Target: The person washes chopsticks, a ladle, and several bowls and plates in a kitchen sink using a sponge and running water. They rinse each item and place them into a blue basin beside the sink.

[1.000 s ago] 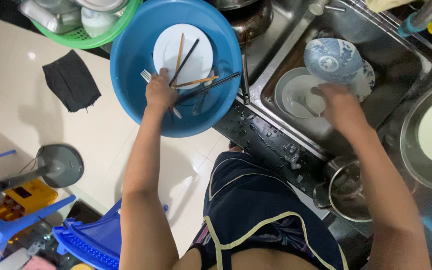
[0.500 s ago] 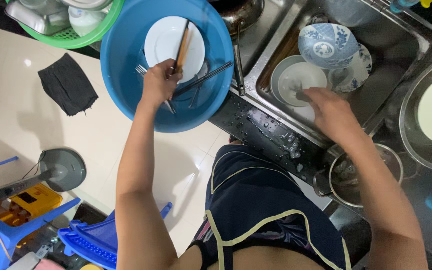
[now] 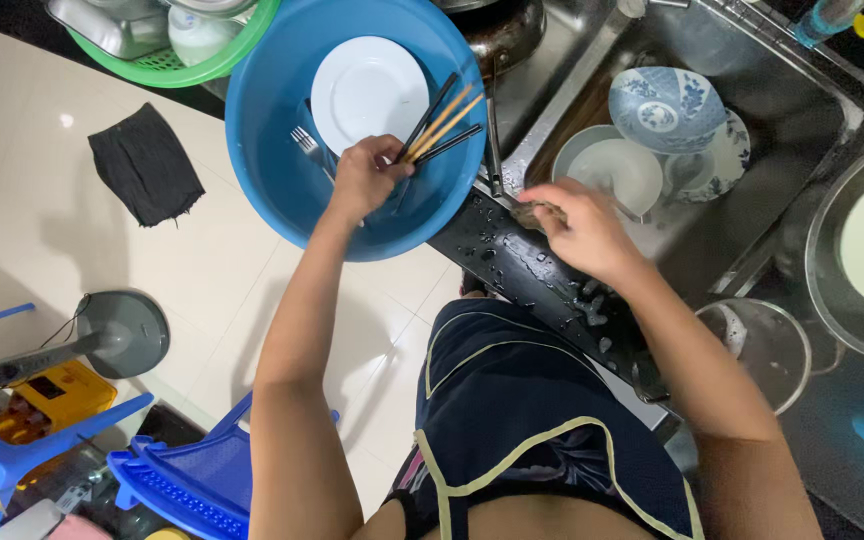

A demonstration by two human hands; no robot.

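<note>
Fingers of the left hand [image 3: 364,178] are curled round the near ends of a bundle of chopsticks [image 3: 439,122] inside the blue basin [image 3: 272,120]; the sticks run up and to the right, away from the knuckles, just beside the white plate [image 3: 367,90]. Further right, the right hand [image 3: 577,225] is pinched on a brownish scrubbing pad [image 3: 530,213] at the sink's [image 3: 802,110] wet edge, near the chopsticks' far tips.

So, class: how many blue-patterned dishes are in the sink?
2: a blue-patterned bowl tilted on top of the stack, and a patterned plate partly under it, right of the white bowl. Others may be hidden.
</note>
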